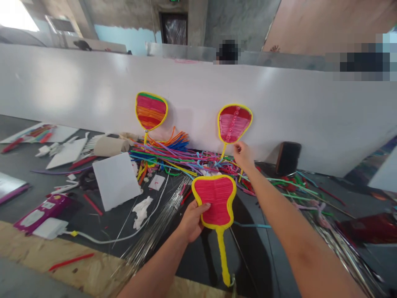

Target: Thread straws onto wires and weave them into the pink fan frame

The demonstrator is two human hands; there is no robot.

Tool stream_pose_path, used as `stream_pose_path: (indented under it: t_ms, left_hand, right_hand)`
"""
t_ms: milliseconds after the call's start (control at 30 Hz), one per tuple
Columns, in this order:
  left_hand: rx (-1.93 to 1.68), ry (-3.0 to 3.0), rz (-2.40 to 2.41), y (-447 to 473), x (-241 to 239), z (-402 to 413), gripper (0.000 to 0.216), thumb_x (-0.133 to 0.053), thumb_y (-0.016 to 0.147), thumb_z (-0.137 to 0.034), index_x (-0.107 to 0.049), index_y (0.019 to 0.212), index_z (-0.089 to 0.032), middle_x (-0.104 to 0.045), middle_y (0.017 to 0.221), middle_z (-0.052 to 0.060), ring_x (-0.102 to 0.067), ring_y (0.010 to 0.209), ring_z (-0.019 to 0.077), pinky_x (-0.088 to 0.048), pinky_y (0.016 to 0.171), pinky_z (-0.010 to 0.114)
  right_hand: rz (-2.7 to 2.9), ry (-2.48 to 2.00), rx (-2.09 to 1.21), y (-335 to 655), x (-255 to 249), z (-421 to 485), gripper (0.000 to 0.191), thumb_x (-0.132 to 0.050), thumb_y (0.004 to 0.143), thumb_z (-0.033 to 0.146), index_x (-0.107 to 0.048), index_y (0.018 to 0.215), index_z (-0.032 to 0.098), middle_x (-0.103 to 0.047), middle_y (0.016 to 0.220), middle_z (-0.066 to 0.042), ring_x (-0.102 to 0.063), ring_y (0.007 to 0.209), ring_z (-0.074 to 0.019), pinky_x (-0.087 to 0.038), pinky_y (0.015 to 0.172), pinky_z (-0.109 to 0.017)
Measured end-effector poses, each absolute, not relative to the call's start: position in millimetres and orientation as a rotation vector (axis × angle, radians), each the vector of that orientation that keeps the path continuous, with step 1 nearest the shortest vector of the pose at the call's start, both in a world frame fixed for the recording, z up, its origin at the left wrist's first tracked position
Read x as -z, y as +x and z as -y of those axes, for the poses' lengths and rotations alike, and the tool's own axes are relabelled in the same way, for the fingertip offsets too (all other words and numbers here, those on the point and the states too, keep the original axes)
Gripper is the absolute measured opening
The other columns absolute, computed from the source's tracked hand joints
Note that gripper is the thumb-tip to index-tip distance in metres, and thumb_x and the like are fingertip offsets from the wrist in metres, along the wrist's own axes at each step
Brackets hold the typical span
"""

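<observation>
My left hand (pixel 191 221) grips the lower left edge of a pink pipe-cleaner fan (pixel 214 200) with a yellow rim and a long yellow handle, held over the dark table. My right hand (pixel 242 155) reaches forward with its fingers pinched at the yellow stem of a second pink and red fan (pixel 234 123) that leans upright against the white wall. A third fan (pixel 151 110), striped red, orange and green, leans against the wall further left.
A heap of coloured pipe cleaners (pixel 173 156) lies at the wall's foot. A white card (pixel 116 180), silver wires (pixel 161 223), a purple box (pixel 41 211), crumpled tissue (pixel 142 210) and a black box (pixel 288 157) sit on the dark table (pixel 192 256).
</observation>
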State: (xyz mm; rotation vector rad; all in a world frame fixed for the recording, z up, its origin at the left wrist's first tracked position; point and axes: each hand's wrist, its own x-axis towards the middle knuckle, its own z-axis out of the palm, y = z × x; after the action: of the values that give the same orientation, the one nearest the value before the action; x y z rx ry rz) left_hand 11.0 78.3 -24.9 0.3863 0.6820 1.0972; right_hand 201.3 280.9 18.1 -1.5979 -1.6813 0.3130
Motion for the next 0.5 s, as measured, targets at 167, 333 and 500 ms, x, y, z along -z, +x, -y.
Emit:
stream_pose_path:
  t_ms: [167,333,500]
  left_hand:
    - [-1.101,0.387,-0.701,11,23,-78,0.032,-0.069,0.071,-0.016,-0.062,0.102,-0.012,-0.069,0.101,0.013,-0.066,0.088,0.0237,-0.051,0.084,0.037]
    - [-1.104,0.376,-0.689,11,22,-77,0.031,-0.069,0.071,-0.015,-0.063,0.101,-0.012,-0.07,0.099,0.012,-0.066,0.089,0.0235,-0.05,0.086,0.037]
    - [-1.111,0.374,-0.687,11,23,-78,0.031,-0.069,0.07,-0.015,-0.064,0.101,-0.012,-0.07,0.099,0.013,-0.067,0.088,0.0241,-0.05,0.087,0.038]
  right_hand:
    - [1.257,-1.609,-0.645,219,-13,-302,0.02,-0.049,0.089,0.019,-0.052,0.107,0.012,-0.06,0.089,-0.004,-0.058,0.065,-0.0116,-0.051,0.059,-0.027]
    - [1.052,-1.417,-0.88,203,-22,-318,0.018,-0.05,0.091,0.027,-0.055,0.101,0.012,-0.059,0.082,-0.001,-0.058,0.061,-0.0087,-0.05,0.052,-0.022]
    - [0.949,-1.268,-0.967,193,-26,-328,0.011,-0.052,0.09,0.023,-0.053,0.084,0.014,-0.054,0.065,0.005,-0.056,0.053,-0.0062,-0.05,0.049,-0.017]
